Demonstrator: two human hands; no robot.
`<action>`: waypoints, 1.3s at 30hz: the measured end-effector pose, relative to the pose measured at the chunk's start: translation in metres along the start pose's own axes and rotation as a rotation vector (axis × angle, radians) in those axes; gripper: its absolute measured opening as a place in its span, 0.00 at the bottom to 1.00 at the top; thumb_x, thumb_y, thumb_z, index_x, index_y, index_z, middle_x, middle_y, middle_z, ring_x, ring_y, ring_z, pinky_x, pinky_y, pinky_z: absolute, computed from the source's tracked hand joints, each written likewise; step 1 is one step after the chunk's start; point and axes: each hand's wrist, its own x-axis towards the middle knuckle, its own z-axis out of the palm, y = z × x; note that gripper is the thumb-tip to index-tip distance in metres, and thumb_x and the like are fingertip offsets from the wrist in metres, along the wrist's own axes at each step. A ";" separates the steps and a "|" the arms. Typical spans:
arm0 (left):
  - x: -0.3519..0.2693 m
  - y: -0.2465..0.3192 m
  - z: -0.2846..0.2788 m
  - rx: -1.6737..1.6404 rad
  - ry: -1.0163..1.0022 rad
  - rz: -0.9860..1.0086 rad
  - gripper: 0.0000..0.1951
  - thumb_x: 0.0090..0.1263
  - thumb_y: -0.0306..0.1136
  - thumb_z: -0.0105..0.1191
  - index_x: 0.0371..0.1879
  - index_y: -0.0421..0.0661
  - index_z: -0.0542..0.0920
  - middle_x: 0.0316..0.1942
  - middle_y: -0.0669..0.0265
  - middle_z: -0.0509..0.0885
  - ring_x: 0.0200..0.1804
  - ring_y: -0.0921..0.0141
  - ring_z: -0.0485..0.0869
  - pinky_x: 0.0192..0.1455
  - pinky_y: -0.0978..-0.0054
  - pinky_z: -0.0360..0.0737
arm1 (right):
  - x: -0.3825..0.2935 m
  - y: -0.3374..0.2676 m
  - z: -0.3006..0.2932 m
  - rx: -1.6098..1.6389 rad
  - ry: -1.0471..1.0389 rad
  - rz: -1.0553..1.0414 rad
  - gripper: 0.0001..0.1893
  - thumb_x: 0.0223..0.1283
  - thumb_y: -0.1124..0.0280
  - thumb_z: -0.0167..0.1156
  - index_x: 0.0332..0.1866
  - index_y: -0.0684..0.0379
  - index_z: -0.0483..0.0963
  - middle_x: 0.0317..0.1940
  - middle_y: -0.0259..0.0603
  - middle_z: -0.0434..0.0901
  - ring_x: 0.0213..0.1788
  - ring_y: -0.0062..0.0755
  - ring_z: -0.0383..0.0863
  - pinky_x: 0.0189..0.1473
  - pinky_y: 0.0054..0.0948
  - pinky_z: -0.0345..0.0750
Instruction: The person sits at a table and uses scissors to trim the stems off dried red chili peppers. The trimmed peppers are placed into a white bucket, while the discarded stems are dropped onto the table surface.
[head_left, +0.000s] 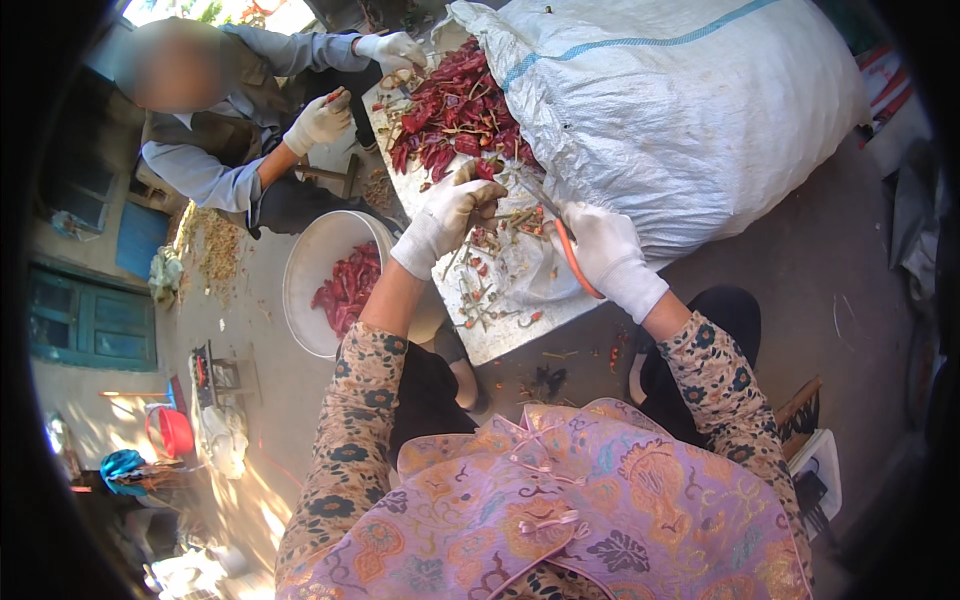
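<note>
My left hand (455, 210), in a white glove with stained fingertips, is closed around a dried red chili pepper (489, 166) at the pile's near edge. In my right hand (600, 251), also gloved, is a pair of scissors with orange handles (574, 259); the blades point up and left toward the pepper. Beyond my hands a heap of dried red chili peppers (457, 105) lies on a pale board (495, 345), at the mouth of a large white woven sack (675, 112). Cut stems and small red bits (480, 292) are scattered on the board's near part.
A white bucket (296, 300) holding red peppers (351, 285) stands left of my left forearm. Across the board's left side sits a co-worker (217, 142) with gloved hands, one holding a small red piece. Debris lies on the floor; a red basin (176, 433) is farther left.
</note>
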 end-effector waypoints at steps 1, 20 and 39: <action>-0.003 0.000 0.005 0.013 -0.009 -0.002 0.14 0.75 0.33 0.61 0.55 0.43 0.77 0.30 0.73 0.78 0.27 0.79 0.75 0.32 0.75 0.81 | 0.000 -0.001 -0.001 -0.032 -0.023 -0.004 0.12 0.67 0.62 0.62 0.49 0.57 0.81 0.41 0.46 0.89 0.46 0.47 0.91 0.48 0.45 0.86; -0.035 0.013 0.028 0.588 -0.180 0.217 0.17 0.82 0.41 0.53 0.50 0.37 0.83 0.32 0.67 0.83 0.26 0.76 0.80 0.29 0.73 0.78 | -0.001 -0.001 -0.008 1.156 -0.358 0.224 0.16 0.76 0.58 0.58 0.47 0.62 0.80 0.27 0.36 0.81 0.27 0.26 0.82 0.32 0.30 0.80; -0.036 0.005 0.028 0.493 -0.007 0.065 0.19 0.82 0.45 0.47 0.51 0.40 0.83 0.31 0.62 0.88 0.18 0.79 0.74 0.19 0.78 0.71 | -0.004 -0.007 -0.005 0.083 0.021 -0.049 0.13 0.68 0.59 0.60 0.47 0.57 0.82 0.39 0.48 0.89 0.43 0.52 0.90 0.46 0.49 0.84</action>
